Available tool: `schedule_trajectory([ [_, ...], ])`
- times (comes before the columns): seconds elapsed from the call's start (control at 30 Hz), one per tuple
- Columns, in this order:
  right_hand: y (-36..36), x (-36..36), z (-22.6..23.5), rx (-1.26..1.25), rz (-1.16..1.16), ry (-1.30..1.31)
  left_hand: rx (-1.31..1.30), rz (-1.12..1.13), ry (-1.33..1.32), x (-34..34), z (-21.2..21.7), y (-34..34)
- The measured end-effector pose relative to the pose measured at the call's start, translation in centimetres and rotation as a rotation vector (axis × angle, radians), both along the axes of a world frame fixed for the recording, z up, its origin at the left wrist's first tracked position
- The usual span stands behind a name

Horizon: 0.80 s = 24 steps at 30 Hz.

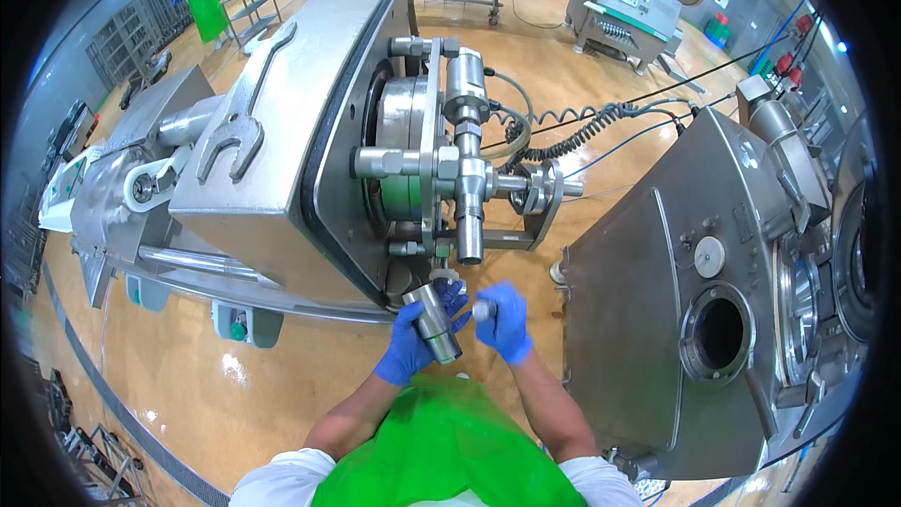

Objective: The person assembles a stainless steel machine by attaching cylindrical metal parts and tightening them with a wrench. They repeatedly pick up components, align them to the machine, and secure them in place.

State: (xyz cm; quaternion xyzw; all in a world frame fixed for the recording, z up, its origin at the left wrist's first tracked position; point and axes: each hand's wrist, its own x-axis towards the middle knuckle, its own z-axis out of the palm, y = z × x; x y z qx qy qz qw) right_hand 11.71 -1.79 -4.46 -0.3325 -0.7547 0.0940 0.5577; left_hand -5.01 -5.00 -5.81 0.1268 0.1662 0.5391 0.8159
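My left hand [410, 343], in a blue glove, grips a stainless steel cylindrical fitting [435, 319] tilted in front of me. My right hand [502, 319], also blue-gloved, pinches a small metal part [482, 309] just to the right of the fitting's upper end. Both hands sit directly below the vertical valve assembly [466, 164] on the face of a large steel machine [310, 113]. The open lower tube end [469, 249] of that assembly hangs a little above the fitting. A green apron [450, 446] covers my chest below the hands.
A big open-ended wrench [246, 103] lies on top of the machine. A steel housing with a round port [718, 330] stands at the right. A coiled black hose [582, 131] and blue cables run across the tan floor [188, 376]. Another person in a green apron [205, 9] stands far back left.
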Motion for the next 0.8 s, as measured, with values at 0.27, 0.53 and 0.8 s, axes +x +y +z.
schedule_trajectory([
  [0.27,0.9,-1.5,-0.7,-0.193,-0.146,-0.072,0.031,-0.079,0.074,-0.9,0.6,-2.1],
  [0.53,0.8,-3.1,-0.7,-0.388,-0.257,-0.059,-0.061,-0.054,-0.021,-1.6,-1.3,-2.7],
  [0.8,0.9,-3.1,-0.6,-0.401,-0.19,0.093,-0.061,-0.073,0.042,-2.3,-1.0,-2.7],
])
